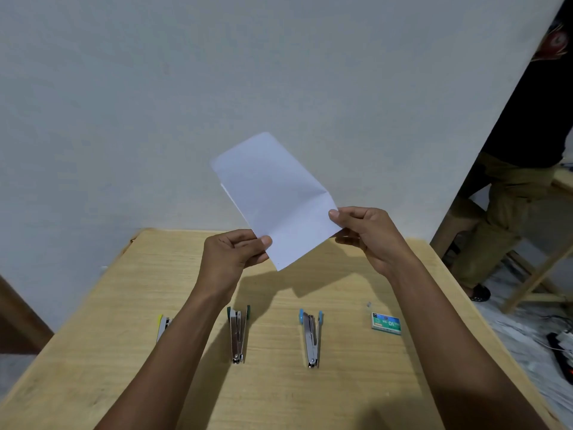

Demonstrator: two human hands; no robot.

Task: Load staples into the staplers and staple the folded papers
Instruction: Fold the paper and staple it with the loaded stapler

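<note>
On the wooden surface [124,305], at the far left, a yellow-tipped stapler [162,326] is partly hidden by the left forearm. The left hand [231,259] is raised above the surface, its grip clamped on the lower left edge of a folded white paper [276,200], thumb on top. Below it, a green-tipped stapler [238,335] is laid opened in a V. The paper is held in the air, tilted, between both hands. A blue-tipped stapler [311,338] is also laid opened. The grip of the right hand [366,234] is pinched on the paper's right corner. A green staple box [386,322] is seen at the right, near a small loose staple strip [368,304].
</note>
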